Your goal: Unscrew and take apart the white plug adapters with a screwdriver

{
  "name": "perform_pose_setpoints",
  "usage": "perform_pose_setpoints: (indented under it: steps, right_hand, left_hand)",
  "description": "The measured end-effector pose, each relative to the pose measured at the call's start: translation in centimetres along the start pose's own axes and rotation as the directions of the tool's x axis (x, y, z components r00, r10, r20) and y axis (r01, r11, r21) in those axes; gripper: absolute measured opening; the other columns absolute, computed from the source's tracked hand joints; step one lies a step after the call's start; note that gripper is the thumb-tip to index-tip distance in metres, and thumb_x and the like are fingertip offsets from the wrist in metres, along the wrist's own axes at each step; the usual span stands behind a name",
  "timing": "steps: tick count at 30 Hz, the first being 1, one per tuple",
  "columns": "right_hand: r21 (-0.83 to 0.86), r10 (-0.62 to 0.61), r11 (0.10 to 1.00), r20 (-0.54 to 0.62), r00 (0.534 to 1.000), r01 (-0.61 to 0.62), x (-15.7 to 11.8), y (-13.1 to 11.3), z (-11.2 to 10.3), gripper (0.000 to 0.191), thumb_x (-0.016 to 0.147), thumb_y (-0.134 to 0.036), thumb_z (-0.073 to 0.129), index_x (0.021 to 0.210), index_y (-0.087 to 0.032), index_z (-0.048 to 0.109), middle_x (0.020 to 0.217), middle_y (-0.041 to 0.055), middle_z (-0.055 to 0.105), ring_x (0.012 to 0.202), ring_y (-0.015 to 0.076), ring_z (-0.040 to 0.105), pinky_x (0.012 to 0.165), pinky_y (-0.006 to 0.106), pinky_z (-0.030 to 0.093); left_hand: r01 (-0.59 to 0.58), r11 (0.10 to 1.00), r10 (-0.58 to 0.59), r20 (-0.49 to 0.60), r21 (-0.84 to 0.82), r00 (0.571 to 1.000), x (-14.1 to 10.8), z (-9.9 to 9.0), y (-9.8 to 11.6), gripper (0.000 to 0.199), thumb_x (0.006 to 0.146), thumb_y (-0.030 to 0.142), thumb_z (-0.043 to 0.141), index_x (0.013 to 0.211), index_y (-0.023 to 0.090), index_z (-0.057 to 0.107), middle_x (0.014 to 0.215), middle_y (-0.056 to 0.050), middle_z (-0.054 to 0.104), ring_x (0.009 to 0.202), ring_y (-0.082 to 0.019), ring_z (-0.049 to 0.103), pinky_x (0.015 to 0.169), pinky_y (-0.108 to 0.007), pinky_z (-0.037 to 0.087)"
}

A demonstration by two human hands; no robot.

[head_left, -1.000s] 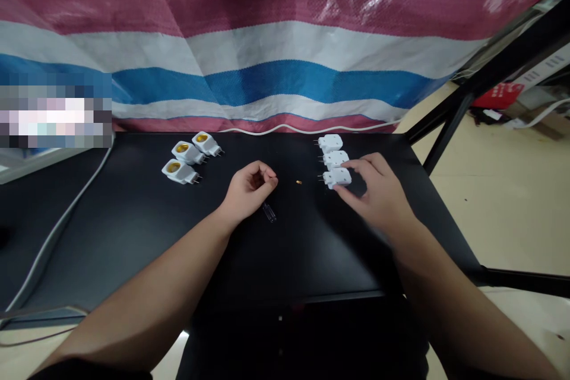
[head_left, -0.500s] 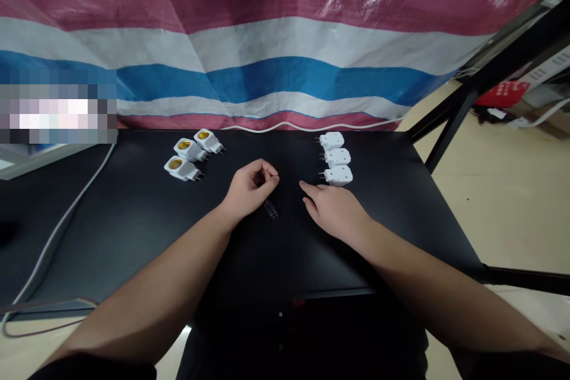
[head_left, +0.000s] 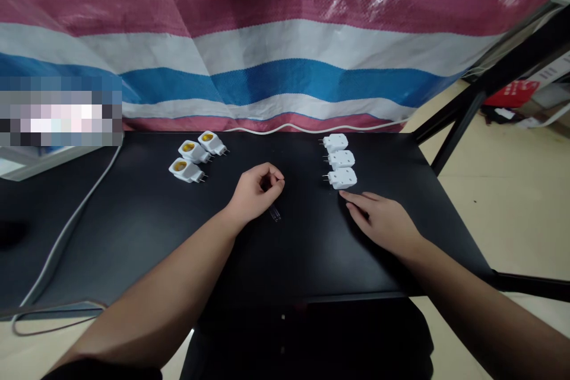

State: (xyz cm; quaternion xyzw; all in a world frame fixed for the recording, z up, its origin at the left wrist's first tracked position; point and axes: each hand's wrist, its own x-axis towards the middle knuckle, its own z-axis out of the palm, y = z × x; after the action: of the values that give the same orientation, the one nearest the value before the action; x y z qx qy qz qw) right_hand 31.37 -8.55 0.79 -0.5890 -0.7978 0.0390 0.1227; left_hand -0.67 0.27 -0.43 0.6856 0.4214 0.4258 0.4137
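Curling left hand shut, contents hidden; opening right hand narrowly beside white plastic two-pin adapters toward black table's far-right corner.

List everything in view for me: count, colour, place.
Socket-ended plugs: three, white with gold insides, tabletop's far left
Flat-faced plugs: three, white, row on the right
Small clear piece: one, below left hand
Tabletop: one, black, centre
Striped sheet: one, maroon-white-blue, behind
Cords: white along back edge, grey-white at left
Frame: black, right
Red item: one, far right
Pixelated area: one, left
Left hand: one, centre, curled
Right hand: one, near the nearest flat-faced plug
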Motion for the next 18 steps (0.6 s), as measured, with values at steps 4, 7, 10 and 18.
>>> perform_pose_setpoints:
  steps: [4, 7, 10, 18]
  right_hand:
    - [-0.009, -0.025, 1.0, 0.007, 1.0, 0.025, 0.1, 0.1, 0.0, 0.045, 0.108, -0.03, 0.05, 0.146, -0.023, 0.073, 0.092, 0.007, 0.08, 0.076, 0.0241, 0.076, 0.068, 0.036, 0.059]
    - [0.015, -0.035, 0.999, -0.026, 0.999, 0.035, -0.1, 0.3, 0.1, 0.044, 0.107, -0.029, 0.052, 0.145, -0.023, 0.073, 0.097, 0.0079, 0.083, 0.077, 0.0246, 0.078, 0.069, 0.038, 0.061]
    - [0.087, -0.047, 0.995, -0.074, 0.996, 0.053, -0.3, 0.2, 0.0, 0.039, 0.106, -0.028, 0.054, 0.136, -0.023, 0.077, 0.109, 0.0089, 0.085, 0.082, 0.0253, 0.081, 0.076, 0.041, 0.064]
    - [0.295, -0.308, 0.917, 0.093, 0.947, 0.269, 2.4, -6.0, -1.6, 0.029, 0.107, -0.023, 0.056, 0.127, -0.024, 0.077, 0.11, 0.0084, 0.076, 0.099, 0.0237, 0.076, 0.09, 0.04, 0.063]
  left_hand:
    - [-0.112, 0.983, 0.111, 0.012, 0.148, 0.994, -0.1, -0.3, 0.8, 0.002, 0.089, 0.02, 0.072, 0.09, 0.02, 0.071, 0.074, 0.0, 0.064, 0.065, -0.014, 0.057, 0.062, -0.028, 0.046]
    - [-0.224, 0.933, 0.232, 0.004, 0.282, 0.973, -0.2, -1.4, 2.2, 0.005, 0.09, 0.017, 0.07, 0.093, 0.021, 0.072, 0.079, -0.002, 0.068, 0.072, -0.017, 0.063, 0.071, -0.032, 0.05]
    - [-0.209, 0.839, 0.307, -0.12, 0.502, 0.944, -0.6, -4.1, 3.9, 0.01, 0.089, 0.019, 0.071, 0.098, 0.023, 0.074, 0.086, -0.004, 0.071, 0.087, -0.024, 0.067, 0.09, -0.041, 0.051]
    - [0.4, 0.641, 0.022, -0.536, 0.656, 0.844, -2.5, -14.2, 2.9, 0.035, 0.075, 0.034, 0.085, 0.103, 0.023, 0.067, 0.107, -0.013, 0.065, 0.133, -0.047, 0.052, 0.12, -0.068, 0.03]
